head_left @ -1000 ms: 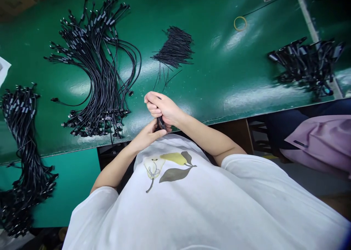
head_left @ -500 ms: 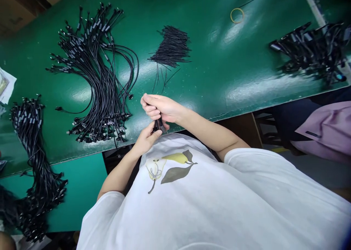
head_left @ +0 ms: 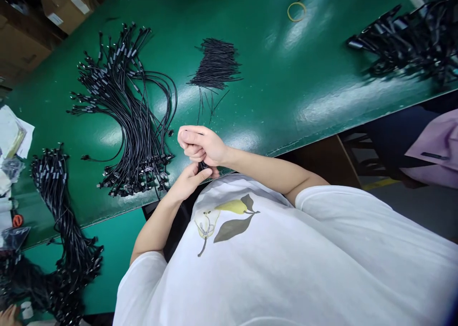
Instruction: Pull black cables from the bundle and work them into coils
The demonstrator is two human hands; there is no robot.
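Both my hands meet at the near edge of the green table (head_left: pixel 286 92). My right hand (head_left: pixel 200 144) is curled into a fist around a coiled black cable (head_left: pixel 203 165), of which only a small dark part shows below the fingers. My left hand (head_left: pixel 189 180) pinches the lower end of that same cable from underneath. A fan of loose black cables (head_left: pixel 132 111) lies on the table just left of my hands. A small heap of short black ties (head_left: pixel 214 63) lies farther out, above my hands.
A second cable bundle (head_left: pixel 57 206) hangs over the table's left edge. Another pile of black cables (head_left: pixel 408 39) sits at the far right. A yellow rubber band (head_left: pixel 295 11) lies near the top. Cardboard boxes (head_left: pixel 53 6) stand beyond the table. Another person's hand (head_left: pixel 7 314) shows at bottom left.
The view has swung right and turned, so the table contents shifted. My hands stay together on the cable, the left thumb shifting slightly on its lower end.
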